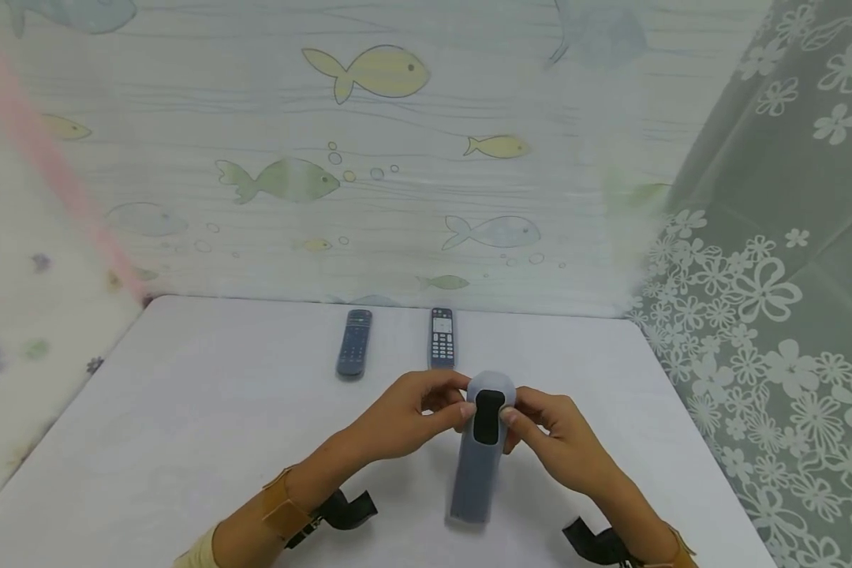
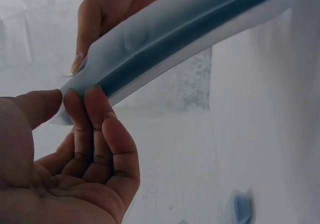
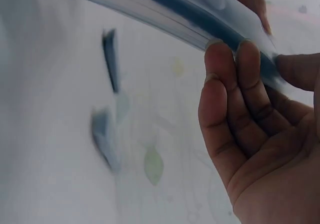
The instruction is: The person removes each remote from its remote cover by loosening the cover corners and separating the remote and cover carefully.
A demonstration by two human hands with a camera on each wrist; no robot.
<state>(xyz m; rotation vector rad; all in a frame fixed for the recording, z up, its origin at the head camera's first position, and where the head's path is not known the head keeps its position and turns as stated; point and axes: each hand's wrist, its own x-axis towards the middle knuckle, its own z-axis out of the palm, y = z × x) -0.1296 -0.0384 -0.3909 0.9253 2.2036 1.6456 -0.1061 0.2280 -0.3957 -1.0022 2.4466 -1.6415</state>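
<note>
Both hands hold a remote control in a translucent bluish cover (image 1: 473, 481), raised at its far end over the table. A black oval patch (image 1: 487, 418) shows through an opening near that end. At the left edge, my left hand (image 1: 412, 414) pinches it between thumb and fingertips. Opposite, my right hand (image 1: 557, 446) pinches the right edge, its thumb beside the black patch. In the left wrist view, the covered remote (image 2: 165, 29) slants up to the right, with a darker body inside the clear cover. Fingertips of the right hand (image 3: 265, 119) lie along its side in the right wrist view.
Two more remotes lie farther back on the white table (image 1: 206, 410): a dark blue-grey remote (image 1: 355, 343) on the left and a remote with pale keys (image 1: 442, 339) behind the hands. A fish-print curtain (image 1: 383, 197) hangs behind, a flowered grey curtain (image 1: 788, 315) at the right.
</note>
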